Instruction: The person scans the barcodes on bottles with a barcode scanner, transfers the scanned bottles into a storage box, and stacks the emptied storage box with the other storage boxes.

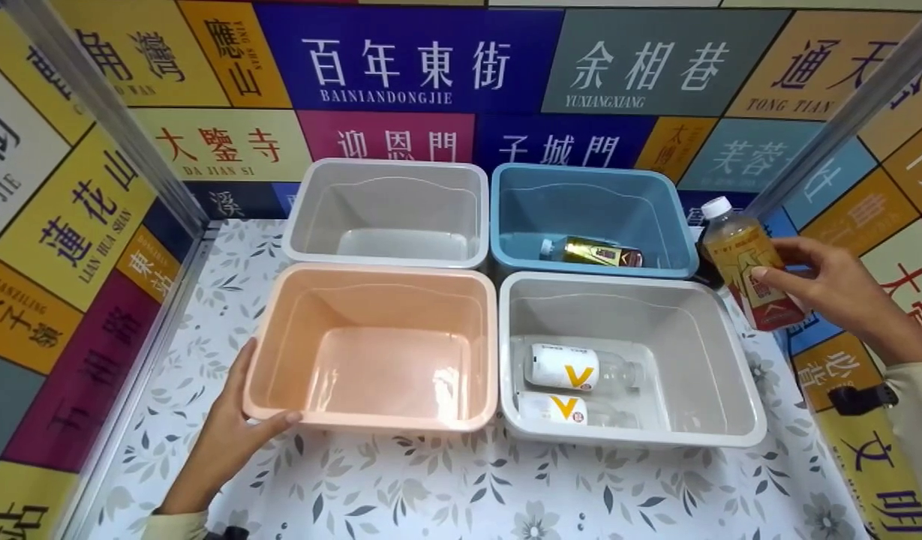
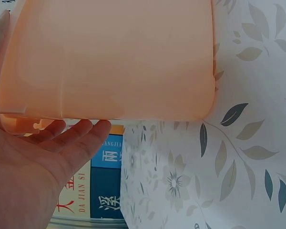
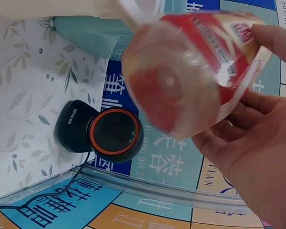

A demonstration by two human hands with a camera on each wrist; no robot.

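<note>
My right hand (image 1: 843, 281) holds a bottle (image 1: 749, 266) with a white cap and a yellow and red label, raised beside the bins on the right. In the right wrist view its clear base (image 3: 169, 81) faces the camera, thumb and fingers on opposite sides. At the near left corner of a peach bin (image 1: 370, 424), my left hand (image 1: 232, 420) grips the rim, thumb along the front edge. Its fingers (image 2: 88, 136) lie against the outer wall in the left wrist view. Nothing lies inside the peach bin.
A blue bin (image 1: 592, 176) contains a bottle (image 1: 603, 253) with a gold and dark label. Two white-labelled bottles lie in the near right whitish bin (image 1: 693, 307); a grey bin (image 1: 389, 171) stands far left. Behind the raised bottle is a black round-headed device (image 3: 117, 133) with a cable.
</note>
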